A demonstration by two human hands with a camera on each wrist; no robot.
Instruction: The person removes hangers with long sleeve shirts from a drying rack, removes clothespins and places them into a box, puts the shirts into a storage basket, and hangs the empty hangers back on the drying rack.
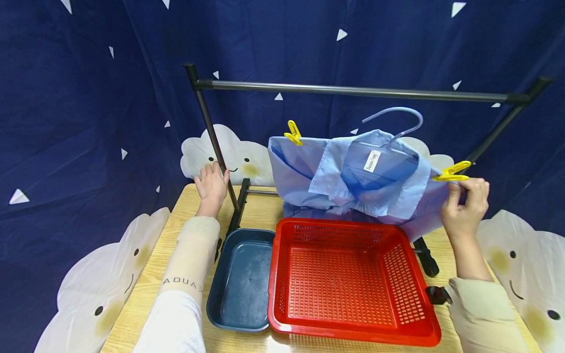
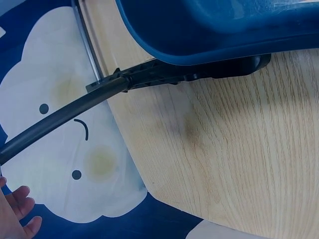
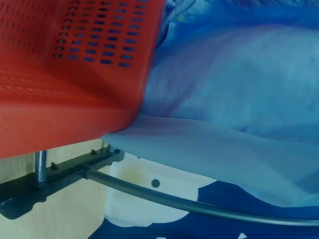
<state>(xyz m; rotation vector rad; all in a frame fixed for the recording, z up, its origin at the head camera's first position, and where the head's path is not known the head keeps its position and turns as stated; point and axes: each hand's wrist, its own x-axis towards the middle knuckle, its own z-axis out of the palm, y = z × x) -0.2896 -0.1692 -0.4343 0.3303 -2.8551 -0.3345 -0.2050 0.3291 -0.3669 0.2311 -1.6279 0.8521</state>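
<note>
A light blue collared shirt (image 1: 300,181) hangs on a pale blue hanger (image 1: 412,115), whose hook stands apart from the rail. Yellow clothespins clip both shoulders, one on the left (image 1: 293,133) and one on the right (image 1: 452,171). Just below the right clothespin, my right hand (image 1: 465,208) pinches the shirt's shoulder between thumb and curled fingers. My left hand (image 1: 212,184) is beside the rack's left black upright (image 1: 212,127), fingers spread and holding nothing; whether it touches the pole I cannot tell. The right wrist view shows the shirt's draped cloth (image 3: 224,89) but no hand.
A grey metal rail (image 1: 353,90) crosses above the shirt, on black uprights. In front, a red perforated basket (image 1: 353,333) stands on the wooden table (image 1: 176,215), beside a dark blue tub (image 1: 216,304). A navy curtain (image 1: 88,122) with white clouds surrounds the table.
</note>
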